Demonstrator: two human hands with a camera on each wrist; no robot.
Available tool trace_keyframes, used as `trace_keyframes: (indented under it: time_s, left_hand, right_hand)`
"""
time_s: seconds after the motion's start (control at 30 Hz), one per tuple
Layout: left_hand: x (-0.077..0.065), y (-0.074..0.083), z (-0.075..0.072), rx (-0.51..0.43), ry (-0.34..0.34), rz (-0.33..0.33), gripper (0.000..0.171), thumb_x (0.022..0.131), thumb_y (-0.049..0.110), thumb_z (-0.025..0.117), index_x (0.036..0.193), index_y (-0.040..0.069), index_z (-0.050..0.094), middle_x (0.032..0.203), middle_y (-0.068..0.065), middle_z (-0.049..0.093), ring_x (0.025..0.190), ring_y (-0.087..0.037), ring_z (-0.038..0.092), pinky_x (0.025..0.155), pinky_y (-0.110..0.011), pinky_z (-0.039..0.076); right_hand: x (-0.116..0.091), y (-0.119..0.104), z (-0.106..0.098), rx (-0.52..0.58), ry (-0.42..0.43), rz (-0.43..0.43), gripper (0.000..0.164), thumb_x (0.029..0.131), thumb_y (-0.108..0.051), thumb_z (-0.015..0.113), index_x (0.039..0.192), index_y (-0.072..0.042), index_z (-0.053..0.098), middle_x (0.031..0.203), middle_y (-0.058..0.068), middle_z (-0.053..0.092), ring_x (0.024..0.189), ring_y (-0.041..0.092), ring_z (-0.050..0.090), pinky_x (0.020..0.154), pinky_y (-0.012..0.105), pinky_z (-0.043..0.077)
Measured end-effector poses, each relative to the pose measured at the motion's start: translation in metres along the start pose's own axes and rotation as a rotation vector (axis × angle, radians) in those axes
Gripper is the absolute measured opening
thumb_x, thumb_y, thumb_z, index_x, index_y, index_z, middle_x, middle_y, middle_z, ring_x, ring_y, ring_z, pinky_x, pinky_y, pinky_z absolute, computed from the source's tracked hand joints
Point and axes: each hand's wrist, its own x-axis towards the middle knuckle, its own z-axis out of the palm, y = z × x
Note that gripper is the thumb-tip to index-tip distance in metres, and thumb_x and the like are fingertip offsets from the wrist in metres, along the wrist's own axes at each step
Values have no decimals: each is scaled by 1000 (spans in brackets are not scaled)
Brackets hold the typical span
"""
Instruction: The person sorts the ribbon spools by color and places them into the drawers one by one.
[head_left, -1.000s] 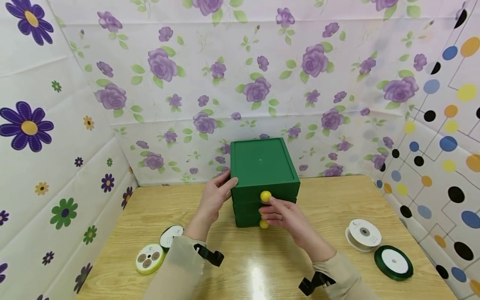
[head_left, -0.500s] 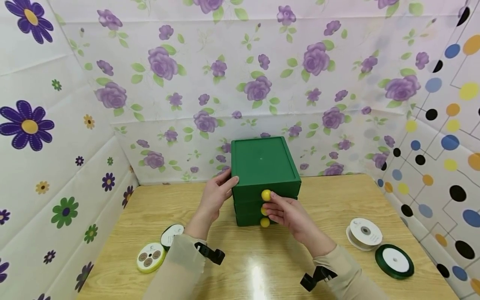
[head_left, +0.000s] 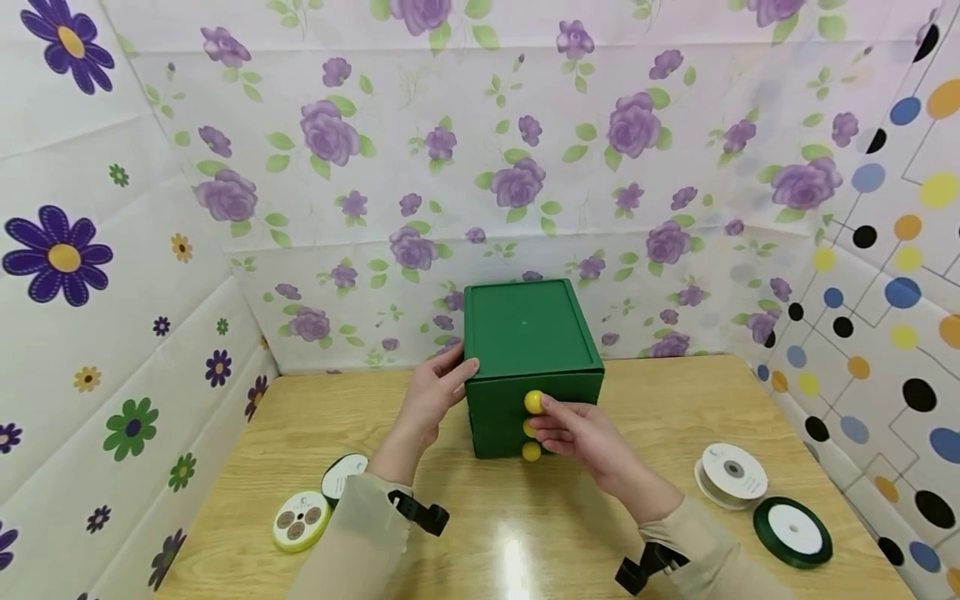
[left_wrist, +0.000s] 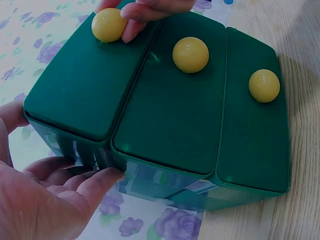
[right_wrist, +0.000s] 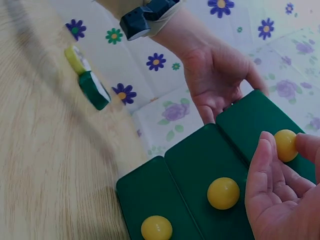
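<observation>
A green three-drawer box (head_left: 525, 329) stands on the table with a round yellow knob on each drawer front. My left hand (head_left: 435, 396) holds its left side near the front corner, thumb over the lid's edge and fingers on the side wall. The left wrist view shows those fingertips against the side. My right hand (head_left: 592, 442) pinches the top knob (right_wrist: 285, 145) between thumb and fingertips. Below it are the middle knob (left_wrist: 190, 55) and the bottom knob (left_wrist: 264, 86). A thin dark line runs beneath the lid's front edge.
A yellow-rimmed ribbon spool (head_left: 302, 520) and a dark-green-rimmed spool (head_left: 344, 475) lie left on the wooden table (head_left: 487, 533). On the right lie a white spool (head_left: 731, 475) and a dark green spool (head_left: 792, 532). Patterned cloth walls (head_left: 420, 167) surround the table's back and sides.
The top knob, in my right hand's pinch, sits slightly lower and nearer to me relative to the lid. The dark line under the lid's edge has appeared. My left hand stays put.
</observation>
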Motion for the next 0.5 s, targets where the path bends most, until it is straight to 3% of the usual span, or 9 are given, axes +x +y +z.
trace_keyframes:
  time_s: [0.23,0.5]
  left_hand:
    - [0,0,-1,20,-2,-2,67,107,27,69,165,6,41,170,-15,37,151,-35,43,120,-57,39]
    - [1,-1,-1,17,-1,-13,67,107,27,70,165,7,42,170,-14,36,150,-35,44,119,-57,41]
  right_hand:
    - [-13,-13,-6,-149,-70,-17,56,109,-44,64,125,10,70,110,16,77,96,19,74,87,28,62]
    - [-27,-21,-7,-217,-133,9,58,109,-43,65,126,12,69,105,12,79,94,19,76,88,35,63]
